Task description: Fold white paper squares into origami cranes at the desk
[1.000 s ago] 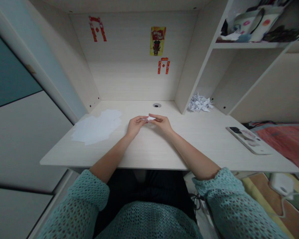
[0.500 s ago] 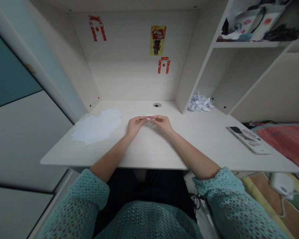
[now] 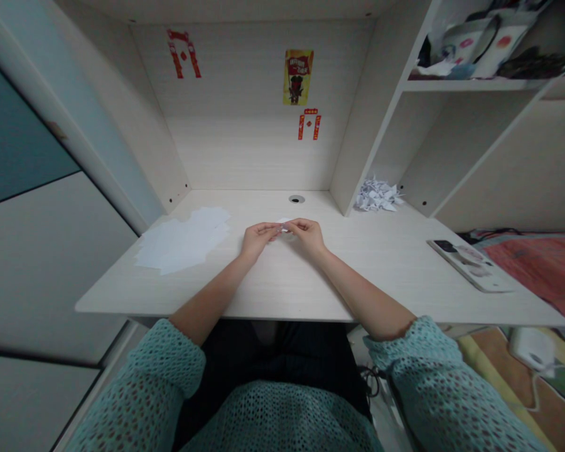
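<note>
Over the middle of the white desk, my left hand [image 3: 258,238] and my right hand [image 3: 309,235] meet at the fingertips. Both are closed in a pinch on a small piece of white paper [image 3: 285,221]; my fingers cover most of it, so its folds are hard to see. To the left lies a spread of flat white paper sheets [image 3: 183,238], overlapping with uneven edges. A heap of small folded paper pieces [image 3: 379,194] sits at the back right, beside the upright divider.
A phone [image 3: 471,266] in a patterned case lies on the right of the desk [image 3: 282,289]. Behind my hands is a round cable hole [image 3: 296,199]. An upright divider [image 3: 358,144] and a loaded shelf [image 3: 480,85] stand at the right.
My left hand has shifted slightly right, and its fingers now lie nearer my right fingertips. The white paper between them is a little more covered. The rest looks the same.
</note>
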The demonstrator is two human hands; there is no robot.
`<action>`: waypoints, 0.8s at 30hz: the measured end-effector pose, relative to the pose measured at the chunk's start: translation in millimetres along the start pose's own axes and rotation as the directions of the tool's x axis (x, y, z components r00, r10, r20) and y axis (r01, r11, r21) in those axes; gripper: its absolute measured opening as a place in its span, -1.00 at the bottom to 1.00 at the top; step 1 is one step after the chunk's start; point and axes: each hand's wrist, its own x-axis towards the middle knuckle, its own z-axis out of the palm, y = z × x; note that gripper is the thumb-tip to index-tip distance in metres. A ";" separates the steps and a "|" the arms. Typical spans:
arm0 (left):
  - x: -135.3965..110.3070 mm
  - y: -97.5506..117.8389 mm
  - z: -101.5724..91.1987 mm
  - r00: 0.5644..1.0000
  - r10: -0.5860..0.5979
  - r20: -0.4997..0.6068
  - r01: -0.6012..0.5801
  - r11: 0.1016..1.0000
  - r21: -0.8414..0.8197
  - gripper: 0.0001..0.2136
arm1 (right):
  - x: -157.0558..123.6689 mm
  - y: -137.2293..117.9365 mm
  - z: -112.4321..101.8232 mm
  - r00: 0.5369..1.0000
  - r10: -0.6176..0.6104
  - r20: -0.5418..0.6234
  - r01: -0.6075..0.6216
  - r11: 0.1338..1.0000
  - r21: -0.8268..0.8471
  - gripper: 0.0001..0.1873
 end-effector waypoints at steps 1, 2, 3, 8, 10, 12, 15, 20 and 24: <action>-0.3 0.4 0.0 1.000 0.003 0.001 -0.003 1.000 0.011 -0.70 | 0.0 -0.2 0.1 1.000 -0.002 0.002 0.002 1.000 0.004 -0.72; -0.6 1.0 0.1 1.000 0.008 0.002 -0.008 1.000 0.021 -0.70 | -0.1 -0.6 0.2 1.000 -0.006 0.005 0.006 1.000 0.011 -0.72; -0.9 1.7 0.2 1.000 0.015 0.003 -0.015 0.999 0.029 -0.70 | -0.1 -1.1 0.2 1.000 -0.010 0.012 0.010 1.000 0.018 -0.72; -1.0 3.5 1.9 0.999 0.054 0.008 -0.054 0.998 0.016 -0.74 | 0.3 -0.7 -1.1 0.998 -0.019 0.054 0.017 0.999 0.036 -0.73; -0.3 2.9 2.5 0.999 0.053 -0.002 -0.053 0.999 -0.002 -0.75 | 0.9 0.9 -1.2 0.998 -0.018 0.060 0.015 0.999 0.044 -0.74; 0.3 2.0 2.7 0.998 0.054 -0.018 -0.054 0.998 -0.013 -0.76 | 1.4 2.3 -0.3 0.998 -0.020 0.061 0.017 0.999 0.049 -0.74; 1.0 0.8 2.3 0.998 0.053 -0.042 -0.054 0.998 -0.015 -0.75 | 1.8 2.4 2.7 0.999 -0.025 0.046 0.023 0.999 0.043 -0.72; 1.5 -0.3 2.2 0.999 0.029 -0.045 -0.032 0.997 -0.067 -0.75 | 1.5 0.6 3.6 0.999 -0.046 0.016 0.045 0.998 0.033 -0.71; 2.5 -1.5 2.0 0.998 -0.008 -0.064 0.003 0.996 -0.088 -0.75 | 2.3 0.9 -0.6 0.999 -0.039 0.009 0.039 0.999 0.014 -0.69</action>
